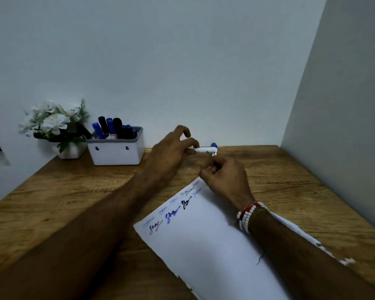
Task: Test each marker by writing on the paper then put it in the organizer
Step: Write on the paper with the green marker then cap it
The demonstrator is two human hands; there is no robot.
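Near the tabletop's (74,191) far edge the left hand (171,152) pinches 1 marker (205,150) by its white barrel, the right hand (227,178) curled at its blue end — gripping anything, I cannot tell — so uncapping seems in hand, then writing on the paper (204,245).

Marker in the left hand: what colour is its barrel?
The marker barrel is white; the head view shows it.
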